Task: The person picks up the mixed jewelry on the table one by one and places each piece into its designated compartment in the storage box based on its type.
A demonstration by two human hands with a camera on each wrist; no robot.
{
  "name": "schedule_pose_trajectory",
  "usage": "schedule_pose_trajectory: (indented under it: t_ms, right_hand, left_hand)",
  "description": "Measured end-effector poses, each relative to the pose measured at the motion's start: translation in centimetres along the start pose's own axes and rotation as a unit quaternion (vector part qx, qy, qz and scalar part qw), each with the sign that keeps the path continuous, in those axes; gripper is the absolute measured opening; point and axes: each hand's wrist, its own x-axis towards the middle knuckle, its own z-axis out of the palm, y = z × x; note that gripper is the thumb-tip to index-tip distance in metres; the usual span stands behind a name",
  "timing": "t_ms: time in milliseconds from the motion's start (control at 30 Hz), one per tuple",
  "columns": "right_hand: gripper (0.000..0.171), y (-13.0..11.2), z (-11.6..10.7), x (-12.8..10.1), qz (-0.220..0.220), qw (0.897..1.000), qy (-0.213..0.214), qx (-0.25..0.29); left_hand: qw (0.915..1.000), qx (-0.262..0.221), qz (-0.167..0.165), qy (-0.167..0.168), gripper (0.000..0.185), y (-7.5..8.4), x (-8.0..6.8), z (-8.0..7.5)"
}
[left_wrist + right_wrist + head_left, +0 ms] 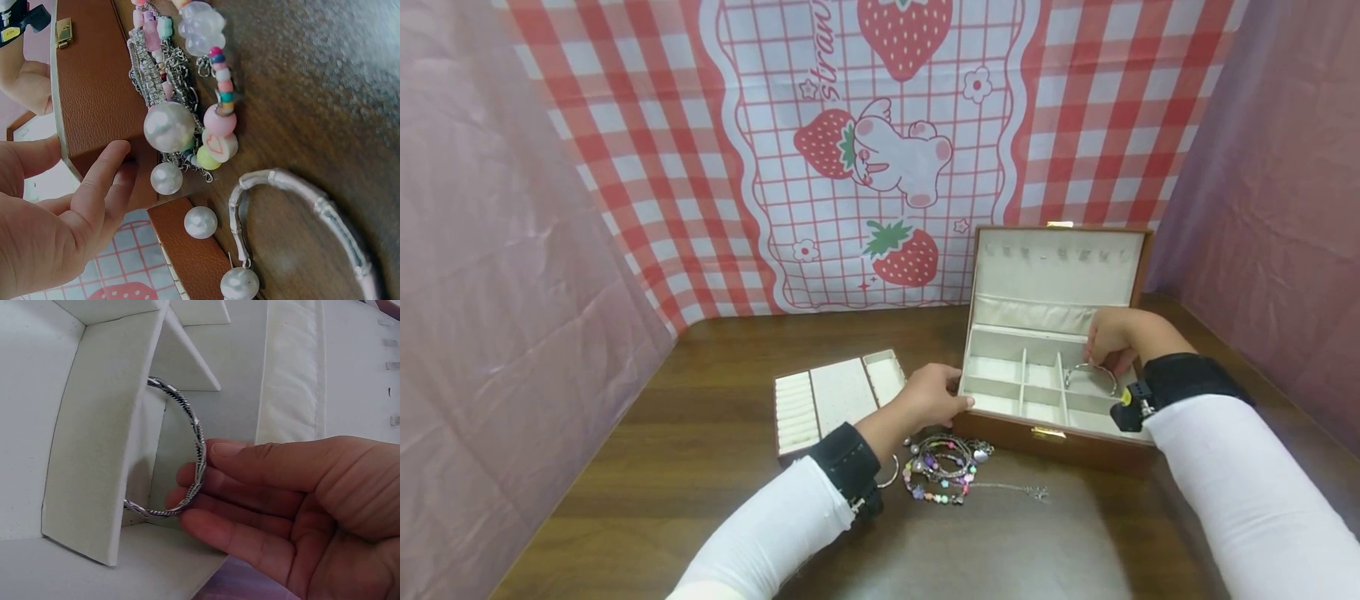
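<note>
My right hand (1112, 337) pinches a twisted silver bangle (199, 440) between thumb and fingers. The bangle is partly inside a back compartment at the right of the open brown jewelry box (1000, 429), its far side behind a cream divider (94, 434) in the right wrist view. My left hand (928, 396) holds the box's front left corner, thumb at the rim and fingers against the brown outer wall. Below that hand lies a pile of beaded and silver bracelets (943, 467), with large pearl beads (169, 127) showing in the left wrist view.
A jewelry tray (838, 392) with ring rolls stands left of the box. A bamboo-shaped silver bangle (325, 212) lies near my left wrist, and a thin chain (1007, 486) trails right from the pile. The raised lid (1052, 267) stands before a strawberry-print cloth (880, 150).
</note>
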Motion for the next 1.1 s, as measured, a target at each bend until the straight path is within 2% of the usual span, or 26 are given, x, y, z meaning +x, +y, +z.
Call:
schedule_pose_trajectory:
  t_ms: [300, 533, 700, 1100]
  right_hand:
    - [0.009, -0.5, -0.1, -0.5, 0.002, 1.000, -0.005, -0.018]
    - [0.017, -1.1, -0.5, -1.1, -0.005, 0.998, -0.004, -0.064]
    - [0.017, -1.7, -0.7, -1.7, -0.009, 0.998, 0.004, -0.067]
    - [0.022, -2.6, -1.5, -2.2, -0.043, 0.995, 0.023, -0.090]
  left_hand:
    - [1.0000, -0.005, 0.001, -0.001, 0.047, 0.1, 0.0, 0.0]
    - [1.0000, -0.008, 0.000, 0.002, 0.049, 0.1, 0.0, 0.0]
    - [0.9999, -0.015, -0.001, 0.001, 0.051, 0.0, -0.1, 0.0]
    - [0.9992, -0.038, -0.011, 0.008, 0.051, -0.1, -0.1, 0.2]
